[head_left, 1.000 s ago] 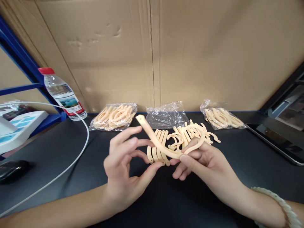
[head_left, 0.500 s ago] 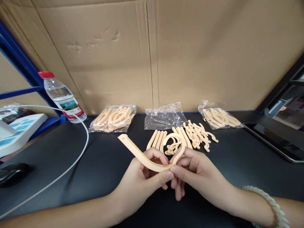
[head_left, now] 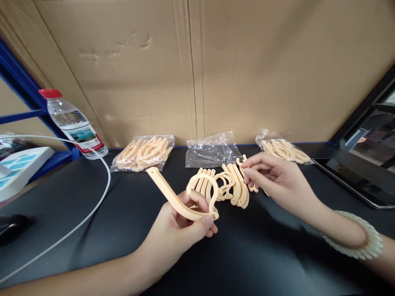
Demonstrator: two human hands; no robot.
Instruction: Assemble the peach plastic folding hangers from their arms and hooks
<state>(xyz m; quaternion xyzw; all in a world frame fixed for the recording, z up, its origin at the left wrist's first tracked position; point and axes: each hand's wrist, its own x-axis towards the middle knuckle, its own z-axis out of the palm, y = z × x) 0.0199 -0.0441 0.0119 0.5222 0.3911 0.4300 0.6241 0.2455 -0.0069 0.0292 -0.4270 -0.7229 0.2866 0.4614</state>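
My left hand is closed around a pale beige clothes-hanger arm, long and curved with a hole at its upper end. A round hanger hook meets that arm at my left thumb, standing up from it. My right hand reaches over a pile of small S-shaped pieces at the back, thumb and fingers pinched together. Whether a piece is between those fingertips is hard to see, and the hand hides most of the pile. Beyond the left hand lie a row of curved arms, several hooks and another stack of arms.
Along the cardboard wall lie a left bag of beige parts, a crumpled clear bag and a right bag of parts. A water bottle, white cable, black mouse and tablet flank the workspace.
My right hand has let go of the joined hanger parts and moved right and away from me to the small pieces. My left hand keeps the hanger parts, shifted slightly left.
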